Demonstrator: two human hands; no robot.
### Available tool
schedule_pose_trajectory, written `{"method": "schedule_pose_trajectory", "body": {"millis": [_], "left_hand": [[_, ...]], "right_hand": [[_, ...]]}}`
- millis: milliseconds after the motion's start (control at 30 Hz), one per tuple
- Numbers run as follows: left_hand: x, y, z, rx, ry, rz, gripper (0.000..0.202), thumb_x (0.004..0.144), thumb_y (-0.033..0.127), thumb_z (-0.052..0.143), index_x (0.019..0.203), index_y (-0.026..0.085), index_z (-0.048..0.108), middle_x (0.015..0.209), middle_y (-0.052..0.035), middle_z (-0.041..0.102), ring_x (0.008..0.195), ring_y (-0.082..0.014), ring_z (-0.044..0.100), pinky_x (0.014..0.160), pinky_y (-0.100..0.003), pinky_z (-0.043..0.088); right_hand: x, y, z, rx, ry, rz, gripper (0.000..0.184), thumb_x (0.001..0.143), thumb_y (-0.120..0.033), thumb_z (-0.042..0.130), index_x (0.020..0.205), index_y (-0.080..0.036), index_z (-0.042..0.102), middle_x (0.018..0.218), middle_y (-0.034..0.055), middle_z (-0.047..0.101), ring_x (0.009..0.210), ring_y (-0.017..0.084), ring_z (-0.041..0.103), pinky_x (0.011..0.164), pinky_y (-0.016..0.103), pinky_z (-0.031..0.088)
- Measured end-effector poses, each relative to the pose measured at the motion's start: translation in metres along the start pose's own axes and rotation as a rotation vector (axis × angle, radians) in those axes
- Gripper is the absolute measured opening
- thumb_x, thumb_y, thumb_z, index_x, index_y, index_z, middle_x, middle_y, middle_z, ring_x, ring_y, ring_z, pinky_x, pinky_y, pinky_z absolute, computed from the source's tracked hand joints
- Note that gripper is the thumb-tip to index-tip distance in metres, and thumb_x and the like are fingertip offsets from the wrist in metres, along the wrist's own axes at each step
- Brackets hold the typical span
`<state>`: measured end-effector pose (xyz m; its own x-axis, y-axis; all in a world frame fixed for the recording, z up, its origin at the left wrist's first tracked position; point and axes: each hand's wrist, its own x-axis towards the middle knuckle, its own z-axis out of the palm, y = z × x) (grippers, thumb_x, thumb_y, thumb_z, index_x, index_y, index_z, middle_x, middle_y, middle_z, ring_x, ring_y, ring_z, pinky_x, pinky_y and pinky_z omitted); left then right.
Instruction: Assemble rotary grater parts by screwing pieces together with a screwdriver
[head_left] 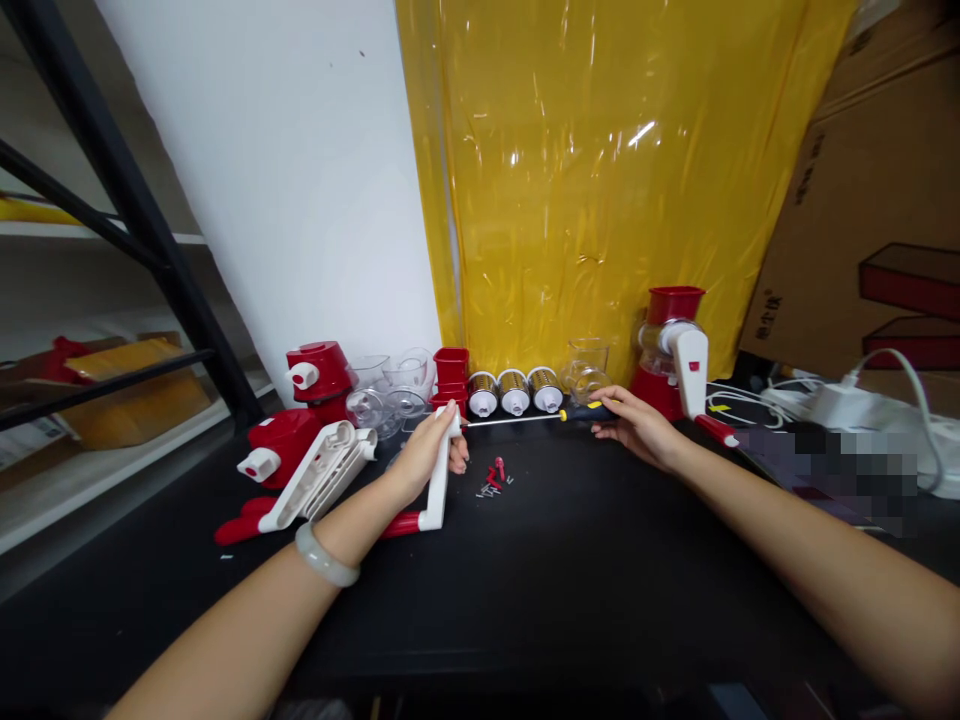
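Observation:
My left hand is closed around the upper end of a white crank handle with a red grip, held above the black table. A screwdriver with a black and yellow handle is in my right hand. Its long shaft runs left, and the tip meets the top of the crank handle; the exact contact point is too small to make out. Below the shaft, several small screws and small red parts lie on the table.
White crank handles and red grater bodies sit at the left. Clear plastic parts, red hoppers and metal drum graters line the back. An assembled rotary grater stands right, near white cables and a cardboard box.

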<state>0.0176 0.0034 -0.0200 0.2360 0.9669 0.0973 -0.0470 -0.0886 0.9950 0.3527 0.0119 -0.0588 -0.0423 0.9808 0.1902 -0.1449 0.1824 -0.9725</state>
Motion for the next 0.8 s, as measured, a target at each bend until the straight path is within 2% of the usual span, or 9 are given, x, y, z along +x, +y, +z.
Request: {"method": "schedule_pose_trajectory", "body": {"millis": [167,333,500,633,800], "left_hand": [[0.0003,-0.0010,0.0009,0.003,0.001,0.003,0.060,0.073,0.075,0.072,0.082,0.018,0.054,0.052,0.0007,0.063,0.038,-0.0118,0.055,0.038,-0.020,0.047],[0.0012,-0.0048,-0.0005,0.026,-0.011,-0.009,0.059,0.078,0.076,0.066,0.087,0.019,0.054,0.053,0.0004,0.064,0.038,-0.0127,0.057,0.039,-0.020,0.049],[0.0011,-0.0056,-0.0016,0.020,-0.014,-0.004,0.056,0.082,0.073,0.065,0.087,0.018,0.055,0.054,0.0001,0.064,0.039,-0.0127,0.057,0.040,-0.020,0.049],[0.0003,-0.0039,-0.0015,0.013,-0.011,-0.003,0.054,0.084,0.071,0.064,0.086,0.018,0.054,0.055,-0.0005,0.064,0.040,-0.0125,0.058,0.041,-0.020,0.049],[-0.0002,-0.0034,-0.0010,0.004,-0.016,-0.001,0.053,0.084,0.070,0.064,0.086,0.018,0.055,0.055,-0.0006,0.064,0.040,-0.0126,0.058,0.040,-0.020,0.048]], "right_hand": [[0.0051,0.0048,-0.0018,-0.340,0.064,-0.074,0.060,0.083,-0.081,0.048,0.091,-0.023,0.058,0.057,0.0000,0.060,0.048,0.017,0.057,0.053,0.032,0.048],[0.0001,-0.0004,-0.0005,-0.536,0.071,-0.142,0.063,0.081,-0.085,0.046,0.072,-0.023,0.052,0.049,-0.0033,0.050,0.043,0.013,0.048,0.048,0.028,0.039],[0.0002,-0.0025,0.0007,-0.456,0.055,-0.153,0.062,0.075,-0.085,0.056,0.073,-0.023,0.052,0.053,-0.0044,0.051,0.047,0.012,0.049,0.051,0.028,0.041],[0.0026,0.0027,-0.0003,-0.360,0.060,-0.149,0.056,0.075,-0.077,0.065,0.080,-0.022,0.057,0.060,-0.0032,0.056,0.054,0.013,0.053,0.057,0.029,0.044],[0.0005,0.0029,0.0015,-0.085,0.082,-0.058,0.052,0.065,-0.064,0.083,0.090,-0.022,0.064,0.077,-0.0003,0.062,0.064,0.013,0.058,0.062,0.029,0.049]]}}
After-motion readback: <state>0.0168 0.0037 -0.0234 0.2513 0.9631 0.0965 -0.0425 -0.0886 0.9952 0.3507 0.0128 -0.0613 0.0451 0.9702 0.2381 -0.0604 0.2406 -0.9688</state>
